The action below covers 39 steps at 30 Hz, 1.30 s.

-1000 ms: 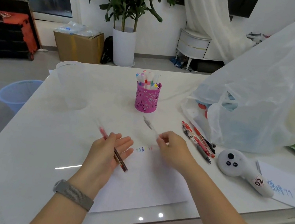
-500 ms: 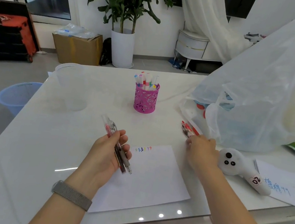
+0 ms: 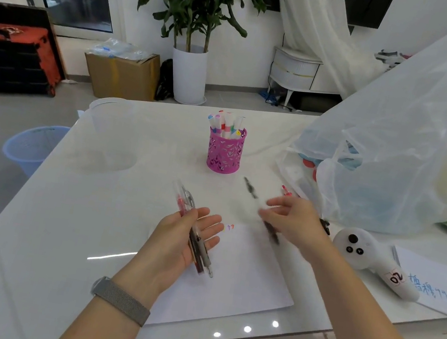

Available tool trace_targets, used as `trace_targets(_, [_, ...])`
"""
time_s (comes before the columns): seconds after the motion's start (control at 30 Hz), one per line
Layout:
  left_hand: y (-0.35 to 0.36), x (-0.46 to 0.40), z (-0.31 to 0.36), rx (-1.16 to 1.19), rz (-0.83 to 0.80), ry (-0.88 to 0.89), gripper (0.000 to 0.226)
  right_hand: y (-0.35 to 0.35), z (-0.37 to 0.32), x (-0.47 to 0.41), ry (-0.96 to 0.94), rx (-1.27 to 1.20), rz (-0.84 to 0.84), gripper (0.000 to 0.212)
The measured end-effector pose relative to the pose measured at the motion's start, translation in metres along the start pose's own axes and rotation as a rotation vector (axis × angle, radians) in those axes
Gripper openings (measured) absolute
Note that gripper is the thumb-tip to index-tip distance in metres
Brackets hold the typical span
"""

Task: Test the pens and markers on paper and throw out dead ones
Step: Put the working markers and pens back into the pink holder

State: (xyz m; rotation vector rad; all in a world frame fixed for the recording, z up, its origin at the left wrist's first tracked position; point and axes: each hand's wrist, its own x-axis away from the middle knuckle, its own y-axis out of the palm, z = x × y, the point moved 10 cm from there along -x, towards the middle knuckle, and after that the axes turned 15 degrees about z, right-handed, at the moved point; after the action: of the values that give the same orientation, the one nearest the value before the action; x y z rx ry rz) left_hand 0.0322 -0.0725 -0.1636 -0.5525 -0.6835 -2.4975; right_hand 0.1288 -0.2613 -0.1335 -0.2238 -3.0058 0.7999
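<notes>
My left hand (image 3: pixel 182 242) lies palm up over the left edge of a white sheet of paper (image 3: pixel 233 278) and holds two pens (image 3: pixel 196 233) across its palm. My right hand (image 3: pixel 293 222) pinches a dark pen (image 3: pixel 261 210), blurred by motion, above the top of the sheet. Small coloured test marks (image 3: pixel 229 226) sit at the sheet's top left corner. More pens (image 3: pixel 286 191) lie behind my right hand, mostly hidden. A pink holder (image 3: pixel 224 151) with several markers (image 3: pixel 226 123) stands farther back.
A big translucent plastic bag (image 3: pixel 399 146) fills the table's right side. A white handheld controller (image 3: pixel 370 262) and a written sheet (image 3: pixel 440 285) lie at right. A clear cup (image 3: pixel 109 131) stands at back left. A blue waste basket (image 3: pixel 32 144) sits on the floor, left of the table.
My right hand handed a pen to my left hand, reached to the pens by the bag, and has come back left holding a dark pen. My left hand now holds two pens.
</notes>
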Motion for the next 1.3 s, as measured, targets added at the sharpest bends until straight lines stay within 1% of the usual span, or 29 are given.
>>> trace_targets(0.03, [0.002,0.0,-0.001,-0.02,-0.005,0.001,0.024,0.015,-0.012,0.014,0.032,-0.163,-0.119,0.023])
trace_targets(0.07, [0.004,0.0,-0.001,-0.033,-0.012,0.003,0.024,0.028,-0.024,0.028,0.031,-0.235,-0.217,0.023])
trace_targets(0.1, [0.007,0.001,-0.002,-0.043,-0.024,0.006,0.024,0.04,-0.034,0.04,0.0,-0.232,-0.284,0.023])
trace_targets(0.2, [0.013,0.003,-0.006,-0.025,-0.073,-0.011,0.026,0.061,-0.049,0.061,-0.074,-0.143,-0.367,0.014])
trace_targets(0.27, [0.011,0.002,-0.007,-0.029,-0.065,-0.007,0.028,0.061,-0.05,0.057,-0.084,-0.146,-0.373,0.012])
trace_targets(0.3, [0.009,0.002,-0.006,-0.024,-0.054,-0.004,0.026,0.052,-0.047,0.047,-0.121,-0.11,-0.303,0.013])
trace_targets(0.33, [0.008,0.002,-0.004,-0.005,-0.045,-0.005,0.021,0.035,-0.043,0.03,-0.181,-0.022,-0.155,0.013])
trace_targets(0.37, [0.006,0.003,-0.003,0.019,-0.037,-0.009,0.018,0.013,-0.036,0.012,-0.247,0.121,0.035,0.012])
trace_targets(0.4, [0.005,0.003,-0.001,0.036,-0.03,-0.009,0.016,-0.007,-0.028,-0.002,-0.294,0.302,0.192,0.016])
trace_targets(0.43, [0.004,0.003,0.0,0.045,-0.024,-0.008,0.016,-0.02,-0.015,-0.012,-0.301,0.52,0.272,0.024])
trace_targets(0.5, [0.002,0.002,0.002,0.049,-0.008,-0.005,0.016,-0.029,0.019,-0.022,-0.221,0.892,0.259,0.03])
trace_targets(0.53, [0.001,0.002,0.002,0.046,-0.001,-0.005,0.016,-0.03,0.031,-0.024,-0.182,0.97,0.239,0.028])
trace_targets(0.57, [0.001,0.001,0.002,0.043,0.003,-0.007,0.016,-0.028,0.035,-0.024,-0.173,0.986,0.241,0.024])
trace_targets(0.63, [0.002,0.002,0.002,0.042,0.0,-0.009,0.017,-0.023,0.033,-0.026,-0.188,0.93,0.248,0.019])
trace_targets(0.7, [0.003,0.003,0.002,0.053,0.003,-0.009,0.017,-0.008,0.023,-0.023,-0.215,0.732,0.166,0.018])
trace_targets(0.73, [0.002,0.002,0.002,0.064,0.01,-0.011,0.016,0.004,0.015,-0.017,-0.204,0.545,0.075,0.018])
trace_targets(0.8, [0.0,-0.001,0.001,0.069,0.04,-0.011,0.018,0.037,-0.008,0.016,-0.109,0.088,-0.205,0.013])
trace_targets(0.83, [-0.001,-0.002,0.001,0.062,0.051,-0.003,0.02,0.051,-0.022,0.034,-0.085,-0.066,-0.325,0.011])
trace_targets(0.9, [0.002,-0.002,0.004,0.051,0.025,0.026,0.027,0.068,-0.046,0.061,-0.097,-0.186,-0.456,0.01])
trace_targets(0.97, [0.003,-0.002,0.008,0.049,0.005,0.062,0.029,0.072,-0.058,0.066,-0.113,-0.209,-0.466,0.009])
trace_targets(1.0, [0.002,-0.002,0.01,0.07,0.008,0.069,0.027,0.067,-0.059,0.061,-0.106,-0.225,-0.426,0.01])
trace_targets(1.03, [0.002,-0.002,0.01,0.103,0.012,0.062,0.023,0.056,-0.056,0.049,-0.104,-0.226,-0.34,0.011])
trace_targets(1.07, [0.001,-0.002,0.01,0.134,0.018,0.05,0.017,0.038,-0.047,0.031,-0.122,-0.168,-0.188,0.012])
trace_targets(1.1, [0.001,-0.001,0.01,0.152,0.024,0.039,0.014,0.014,-0.038,0.013,-0.175,-0.007,0.001,0.011])
trace_targets(1.13, [0.0,-0.001,0.01,0.157,0.03,0.03,0.014,-0.009,-0.028,0.0,-0.238,0.257,0.167,0.011])
trace_targets(1.17, [0.0,0.0,0.01,0.152,0.035,0.023,0.014,-0.024,-0.014,-0.01,-0.261,0.546,0.255,0.016])
trace_targets(1.2, [0.0,0.0,0.009,0.136,0.039,0.019,0.015,-0.033,0.002,-0.016,-0.236,0.782,0.269,0.021])
trace_targets(1.23, [-0.001,0.001,0.009,0.112,0.044,0.017,0.016,-0.039,0.017,-0.019,-0.192,0.93,0.25,0.023])
trace_targets(1.3, [-0.001,0.002,0.009,0.058,0.056,0.022,0.018,-0.042,0.031,-0.021,-0.158,0.989,0.231,0.022])
